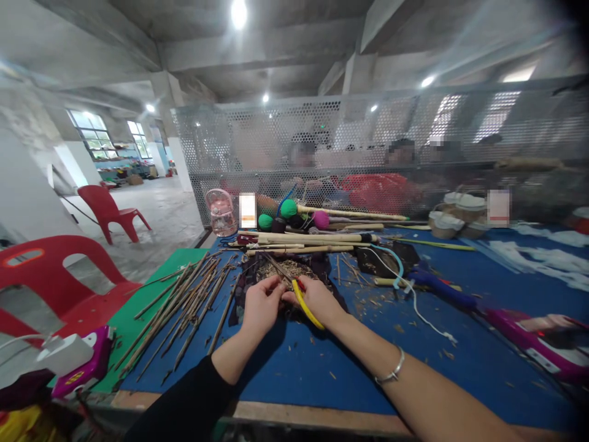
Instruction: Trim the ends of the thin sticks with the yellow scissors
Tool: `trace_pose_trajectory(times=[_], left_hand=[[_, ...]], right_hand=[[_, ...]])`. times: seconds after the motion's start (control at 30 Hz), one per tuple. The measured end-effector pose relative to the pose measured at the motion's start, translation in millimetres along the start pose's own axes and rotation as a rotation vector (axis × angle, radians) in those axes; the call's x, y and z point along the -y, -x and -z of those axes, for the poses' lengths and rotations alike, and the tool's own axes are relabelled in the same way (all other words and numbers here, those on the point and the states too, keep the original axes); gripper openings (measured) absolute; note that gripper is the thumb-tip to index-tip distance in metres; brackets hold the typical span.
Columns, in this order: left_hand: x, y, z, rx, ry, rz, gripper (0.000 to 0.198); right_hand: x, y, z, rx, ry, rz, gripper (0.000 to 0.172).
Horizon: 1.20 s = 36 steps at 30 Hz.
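Note:
My right hand (316,299) is closed round a pair of shears with a curved yellow handle (306,307) and a bit of red near the top. Close beside it, my left hand (263,301) has its fingers pinched together; whatever lies in them is too small to make out. Both hands are over a dark cloth (239,301) heaped with short chopped twig pieces (294,267). A thin dark stick-like piece (277,265) points up and left from between the hands. Long brown twigs (191,313) lie in a loose bundle to the left.
Pale peeled sticks (313,238) lie across the back, near green balls (289,209) and a pink ball (321,220). A pink clear bottle (223,215) stands behind left. Purple power strips (85,362) (529,337) sit at both sides. A perforated metal screen (257,141) rises behind.

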<state>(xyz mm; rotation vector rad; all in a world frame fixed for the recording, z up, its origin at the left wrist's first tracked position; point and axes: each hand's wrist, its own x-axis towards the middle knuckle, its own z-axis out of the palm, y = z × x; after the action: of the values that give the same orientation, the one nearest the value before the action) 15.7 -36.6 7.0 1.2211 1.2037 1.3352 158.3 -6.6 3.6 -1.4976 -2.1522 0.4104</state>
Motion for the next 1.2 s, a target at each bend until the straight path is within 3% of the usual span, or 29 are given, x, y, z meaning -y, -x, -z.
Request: trace_pose_trajectory(times=[0.3,0.47,0.73,1.0,1.2], left_hand=[[6.7,-8.2,5.4,0.055,-0.019,-0.116,0.031],[8.7,-9.0,4.5,0.03,-0.054,-0.157,0.025],[13.6,-8.8,2.7,0.079,0.017,-0.081,0.029],[6.3,-8.3,4.6,-0.001,-0.059,-0.005,0.033],[6.0,-12.3,2.0,-0.082,0.103,0.082,0.03]], right_hand=[[2.8,3.1,2.8,-0.052,0.146,-0.048,0.05],[4.8,4.1,2.4,-0.064,0.092,0.034,0.057],[5.0,4.0,-0.7,0.004,0.182,-0.069,0.052],[-0.4,-1.0,0.0,0.01,0.161,-0.068,0.047],[2.4,1.6,2.0,0.017,0.241,-0.11,0.053]])
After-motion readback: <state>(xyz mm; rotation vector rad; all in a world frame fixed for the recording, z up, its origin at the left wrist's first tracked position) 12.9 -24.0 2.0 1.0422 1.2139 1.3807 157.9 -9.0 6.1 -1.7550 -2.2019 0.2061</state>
